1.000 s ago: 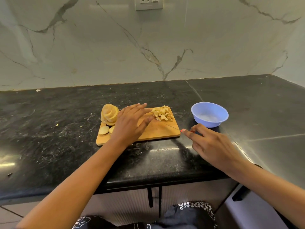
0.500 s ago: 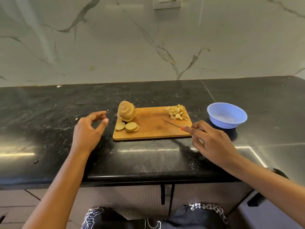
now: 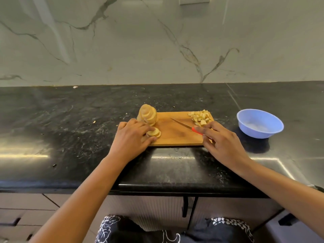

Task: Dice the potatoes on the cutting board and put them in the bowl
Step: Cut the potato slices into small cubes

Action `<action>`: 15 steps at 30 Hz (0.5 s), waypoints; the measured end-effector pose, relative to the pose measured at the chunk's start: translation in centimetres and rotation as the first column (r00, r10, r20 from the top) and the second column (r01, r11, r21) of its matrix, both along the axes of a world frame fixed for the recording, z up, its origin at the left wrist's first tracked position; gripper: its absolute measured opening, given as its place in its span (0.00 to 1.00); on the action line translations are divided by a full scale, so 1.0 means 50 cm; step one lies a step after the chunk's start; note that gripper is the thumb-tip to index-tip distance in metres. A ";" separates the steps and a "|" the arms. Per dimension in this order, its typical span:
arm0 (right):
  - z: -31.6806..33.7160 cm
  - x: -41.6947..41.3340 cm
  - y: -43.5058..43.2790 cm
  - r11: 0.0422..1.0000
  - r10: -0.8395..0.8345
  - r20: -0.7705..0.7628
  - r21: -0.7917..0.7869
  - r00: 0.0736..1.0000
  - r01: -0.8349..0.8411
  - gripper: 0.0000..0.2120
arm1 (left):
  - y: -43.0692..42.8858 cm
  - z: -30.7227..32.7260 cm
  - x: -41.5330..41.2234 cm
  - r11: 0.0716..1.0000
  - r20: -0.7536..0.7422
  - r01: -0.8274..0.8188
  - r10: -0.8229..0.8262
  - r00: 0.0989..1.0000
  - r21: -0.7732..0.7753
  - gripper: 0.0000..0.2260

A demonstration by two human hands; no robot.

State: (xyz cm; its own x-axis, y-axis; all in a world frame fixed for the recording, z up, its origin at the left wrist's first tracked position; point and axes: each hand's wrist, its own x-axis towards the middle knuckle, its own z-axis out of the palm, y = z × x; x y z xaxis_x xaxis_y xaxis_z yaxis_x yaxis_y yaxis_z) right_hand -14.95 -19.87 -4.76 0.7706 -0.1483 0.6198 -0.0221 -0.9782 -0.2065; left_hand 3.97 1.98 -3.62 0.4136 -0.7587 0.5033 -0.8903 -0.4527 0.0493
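Observation:
A wooden cutting board [image 3: 175, 135] lies on the black counter. At its far left stands a sliced potato [image 3: 147, 115], its slices leaning together. A few loose potato slices [image 3: 154, 133] lie at the near left, and my left hand [image 3: 131, 135] rests over them, fingers closed around the stack. Diced potato [image 3: 200, 117] is heaped at the board's far right corner. My right hand [image 3: 222, 141] grips the red handle of a small knife [image 3: 182, 124], whose blade points left over the board's middle. A light blue bowl [image 3: 259, 123] stands right of the board.
The black stone counter [image 3: 70, 128] runs wide to the left and right, with small crumbs near the board. A marble wall [image 3: 157, 41] rises behind it. The counter's front edge is near me, with cabinet doors below.
My left hand left the board's middle, swung out over the counter to the left, then came back onto the loose slices. The right hand moved the knife inward over the board.

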 end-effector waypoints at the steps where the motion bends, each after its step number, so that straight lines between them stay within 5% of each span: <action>1: -0.001 0.000 0.000 1.000 -0.001 -0.001 0.001 1.000 0.001 0.19 | -0.002 0.003 0.005 1.000 -0.025 0.012 -0.012 1.000 -0.007 0.15; 15: -0.004 0.000 -0.003 0.999 0.024 -0.002 0.032 1.000 -0.024 0.18 | 0.001 0.020 0.038 0.968 0.124 0.242 -0.248 0.961 0.059 0.17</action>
